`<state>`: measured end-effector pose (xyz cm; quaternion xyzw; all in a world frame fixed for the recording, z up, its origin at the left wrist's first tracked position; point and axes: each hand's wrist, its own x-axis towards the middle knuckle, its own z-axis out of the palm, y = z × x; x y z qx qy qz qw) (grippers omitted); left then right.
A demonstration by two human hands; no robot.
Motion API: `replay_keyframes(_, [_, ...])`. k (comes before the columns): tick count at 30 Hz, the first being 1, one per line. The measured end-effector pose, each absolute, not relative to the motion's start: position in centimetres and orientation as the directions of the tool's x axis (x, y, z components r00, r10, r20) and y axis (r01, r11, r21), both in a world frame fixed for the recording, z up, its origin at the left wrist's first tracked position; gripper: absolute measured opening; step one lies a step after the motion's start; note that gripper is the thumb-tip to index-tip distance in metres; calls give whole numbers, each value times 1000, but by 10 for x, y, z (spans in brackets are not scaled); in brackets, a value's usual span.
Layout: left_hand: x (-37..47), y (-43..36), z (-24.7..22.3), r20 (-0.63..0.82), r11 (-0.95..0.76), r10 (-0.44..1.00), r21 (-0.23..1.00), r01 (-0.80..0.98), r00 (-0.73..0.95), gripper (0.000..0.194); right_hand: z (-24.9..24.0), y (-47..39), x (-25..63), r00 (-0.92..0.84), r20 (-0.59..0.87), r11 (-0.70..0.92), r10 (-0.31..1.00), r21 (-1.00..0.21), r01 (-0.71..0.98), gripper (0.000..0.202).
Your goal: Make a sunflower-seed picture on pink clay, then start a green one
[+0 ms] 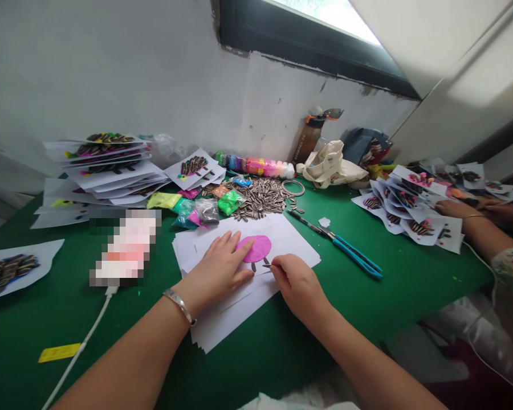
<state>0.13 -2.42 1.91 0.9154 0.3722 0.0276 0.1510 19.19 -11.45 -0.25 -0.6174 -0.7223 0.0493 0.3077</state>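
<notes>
fingers of the right hand [298, 283] pinch a dark sliver [267, 266] in the head view; those of the left hand [221, 257], loosely spread, press paper sheets [216, 327] and overlap the pink oval [259, 248] on top. two dark legs [253, 266] seem placed; the oval bears no seeds, unlike the stacked pictures [122, 173]. a seed pile [263, 199] lies beyond, a blue cutter [357, 256] rightward, out of the way.
</notes>
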Motion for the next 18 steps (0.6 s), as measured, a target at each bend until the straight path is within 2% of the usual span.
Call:
replay_keyframes(8, [8, -30, 16, -46, -676, 707, 247, 694, 706, 65, -6, -114, 182, -77, 368, 220, 927, -364, 905, 21])
replay_keyframes(14, [0, -28, 20, -38, -680, 691, 304, 667, 721, 72, -8, -116, 186, -64, 385, 239, 921, -427, 872, 20])
replay_keyframes(18, [-4, -24, 26, -39, -669, 690, 347, 657, 723, 75, -7, -112, 194, 9, 344, 175, 939, -500, 848, 16])
